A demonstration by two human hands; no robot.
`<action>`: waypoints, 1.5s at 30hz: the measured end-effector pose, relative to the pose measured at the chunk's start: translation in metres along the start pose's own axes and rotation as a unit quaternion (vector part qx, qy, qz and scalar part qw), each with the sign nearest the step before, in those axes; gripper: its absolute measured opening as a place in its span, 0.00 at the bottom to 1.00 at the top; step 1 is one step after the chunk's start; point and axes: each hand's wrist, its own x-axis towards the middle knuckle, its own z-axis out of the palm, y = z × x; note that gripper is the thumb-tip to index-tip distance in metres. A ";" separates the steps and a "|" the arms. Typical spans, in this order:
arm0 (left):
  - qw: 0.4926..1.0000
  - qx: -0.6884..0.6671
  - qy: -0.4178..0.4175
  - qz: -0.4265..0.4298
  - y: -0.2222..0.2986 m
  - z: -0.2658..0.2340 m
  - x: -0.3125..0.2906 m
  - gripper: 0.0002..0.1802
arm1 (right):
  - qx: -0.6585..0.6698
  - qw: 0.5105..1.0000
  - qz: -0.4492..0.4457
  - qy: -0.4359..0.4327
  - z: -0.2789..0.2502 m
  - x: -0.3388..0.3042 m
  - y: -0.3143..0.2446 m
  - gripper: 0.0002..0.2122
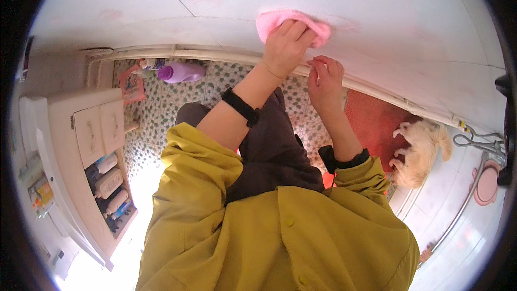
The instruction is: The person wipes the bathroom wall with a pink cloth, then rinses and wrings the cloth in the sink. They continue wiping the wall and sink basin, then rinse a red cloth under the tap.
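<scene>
Head view: left fingers snug on rumpled pink cloth, against smooth wall; right fingers curved, parted.

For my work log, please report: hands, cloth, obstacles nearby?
Left hand on pink cloth, pressed against wall. Right hand, fingers curled, appears empty. Pale pipe below cloth; furry animal off to the right.

The left hand outreaches the curled right hand.
</scene>
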 end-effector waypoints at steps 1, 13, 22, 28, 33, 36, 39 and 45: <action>1.000 0.003 -0.017 -0.018 -0.010 0.006 -0.017 0.08 | -0.005 1.000 0.001 -0.002 0.000 -0.001 -0.002 0.09; 0.973 0.055 0.164 -0.151 -0.084 -0.098 0.001 0.11 | 0.032 0.997 -0.048 -0.044 0.018 0.025 -0.041 0.11; 0.958 0.059 0.186 -0.211 -0.139 -0.148 -0.023 0.11 | 0.053 0.978 -0.198 -0.023 0.045 0.115 -0.147 0.15; 0.937 0.113 0.305 -0.128 -0.173 -0.257 0.056 0.14 | 0.073 0.961 -0.267 -0.006 0.066 0.176 -0.223 0.16; 0.967 0.068 0.206 -0.136 -0.201 -0.235 0.007 0.10 | 0.062 0.960 -0.272 -0.010 0.104 0.181 -0.254 0.17; 0.961 0.048 0.181 -0.204 -0.203 -0.225 -0.025 0.09 | 0.079 0.955 -0.283 -0.032 0.117 0.182 -0.267 0.19; 0.948 0.045 0.228 -0.218 -0.217 -0.246 -0.014 0.11 | 0.071 0.957 -0.276 -0.050 0.123 0.193 -0.283 0.21; 0.918 0.095 0.334 -0.191 -0.243 -0.352 0.070 0.17 | 0.050 0.951 -0.302 -0.046 0.118 0.234 -0.317 0.21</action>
